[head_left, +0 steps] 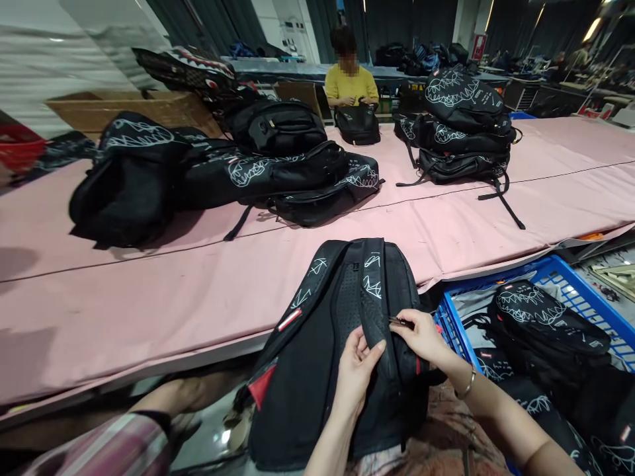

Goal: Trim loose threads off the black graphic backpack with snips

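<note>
A black backpack (pixel 302 396) leans against the table edge, its back panel and shoulder straps facing up at me. Pinched between the thumb and fingers of my left hand (pixel 356 363) is the right-hand shoulder strap (pixel 374 287), which carries white scribble prints. My right hand (pixel 421 337) is closed around small dark thread snips (pixel 401 322), their tip at the edge of that strap. The lower end of the strap is partly hidden by my left hand. A red tab (pixel 262 387) shows at the bag's lower left side.
Black backpacks (pixel 292 175) lie heaped on the pink-covered table (pixel 198 291), with another stack (pixel 461 125) at the right. A blue crate (pixel 560 268) of bags stands beside me at right. Across the table a person in yellow (pixel 352 86) handles a black bag (pixel 357 124). Someone's leg (pixel 183 396) is at my left.
</note>
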A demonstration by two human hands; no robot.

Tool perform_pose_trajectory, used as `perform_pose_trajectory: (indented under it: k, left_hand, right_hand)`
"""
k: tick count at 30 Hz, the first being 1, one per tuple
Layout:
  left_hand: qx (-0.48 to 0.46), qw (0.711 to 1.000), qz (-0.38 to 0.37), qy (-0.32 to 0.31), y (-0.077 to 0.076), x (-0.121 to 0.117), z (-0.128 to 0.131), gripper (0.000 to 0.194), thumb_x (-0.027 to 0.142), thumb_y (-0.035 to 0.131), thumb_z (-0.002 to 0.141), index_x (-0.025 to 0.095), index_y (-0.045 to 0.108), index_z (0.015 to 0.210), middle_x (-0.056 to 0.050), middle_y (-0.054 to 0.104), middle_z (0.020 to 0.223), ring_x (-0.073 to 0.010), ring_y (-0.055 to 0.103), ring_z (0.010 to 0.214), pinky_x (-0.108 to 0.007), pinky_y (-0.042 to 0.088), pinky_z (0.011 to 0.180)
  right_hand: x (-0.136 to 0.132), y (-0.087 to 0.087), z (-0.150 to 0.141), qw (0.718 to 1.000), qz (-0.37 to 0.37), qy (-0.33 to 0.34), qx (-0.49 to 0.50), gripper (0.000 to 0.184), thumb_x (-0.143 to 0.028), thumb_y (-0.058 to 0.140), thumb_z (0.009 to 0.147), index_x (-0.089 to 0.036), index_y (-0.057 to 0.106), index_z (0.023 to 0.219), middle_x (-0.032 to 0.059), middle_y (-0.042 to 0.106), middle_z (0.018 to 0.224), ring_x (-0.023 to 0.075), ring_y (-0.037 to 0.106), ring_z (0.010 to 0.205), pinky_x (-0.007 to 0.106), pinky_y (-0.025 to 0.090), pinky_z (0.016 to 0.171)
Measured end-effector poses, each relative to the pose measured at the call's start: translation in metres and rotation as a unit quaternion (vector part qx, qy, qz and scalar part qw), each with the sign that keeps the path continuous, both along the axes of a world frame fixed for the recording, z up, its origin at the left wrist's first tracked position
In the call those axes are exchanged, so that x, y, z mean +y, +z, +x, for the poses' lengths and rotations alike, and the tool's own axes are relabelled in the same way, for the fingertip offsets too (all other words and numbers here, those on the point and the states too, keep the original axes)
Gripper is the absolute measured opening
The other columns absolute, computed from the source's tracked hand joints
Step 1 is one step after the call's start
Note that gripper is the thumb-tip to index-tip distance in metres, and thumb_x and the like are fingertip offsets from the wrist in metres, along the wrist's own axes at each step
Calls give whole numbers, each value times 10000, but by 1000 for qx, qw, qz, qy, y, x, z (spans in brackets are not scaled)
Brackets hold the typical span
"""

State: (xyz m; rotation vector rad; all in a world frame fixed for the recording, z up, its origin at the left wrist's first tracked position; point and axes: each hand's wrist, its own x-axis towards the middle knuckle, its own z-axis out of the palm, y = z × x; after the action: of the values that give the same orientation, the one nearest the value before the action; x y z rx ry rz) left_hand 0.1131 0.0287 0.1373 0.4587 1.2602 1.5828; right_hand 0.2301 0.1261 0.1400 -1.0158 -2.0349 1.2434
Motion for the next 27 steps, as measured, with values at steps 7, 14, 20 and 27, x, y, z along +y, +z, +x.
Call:
perform_pose_trajectory:
  k: [7,14,20,27]
  left_hand:
    - [220,975,35,-23,1,8,-6,326,303,658,708,199,635,1016,-74,596,1102,-235,523,1057,-324,404,922]
    - [319,947,-9,32,-1,14,-8,120,257,617,681,188,657,771,-42,633,786,-214,548,779,-302,413,759]
    - [301,950,-44,69,-8,11,-8,229,389,574,766,161,590,764,-15,570,698,-155,485,640,-242,379,620]
    - [290,955,-31,55,-4,12,-4,204,376,563,779,174,575,754,-7,562,727,-161,484,690,-241,365,668]
  right_hand:
    - [-7,19,1,986,163,25,-26,159,-88,452,783,-180,581,798,12,567,746,140,525,682,232,366,601]
    - [-15,32,-1,964,253,59,-56,197,-83,422,776,-188,581,824,30,568,754,165,536,715,258,391,616]
    - [-7,10,21,988,148,-6,-45,173,-230,461,884,-194,515,1044,38,614,945,165,574,823,298,424,768]
    - [-6,1,31,950,280,51,-126,168,-279,423,922,-194,552,988,50,610,864,199,546,816,326,406,756]
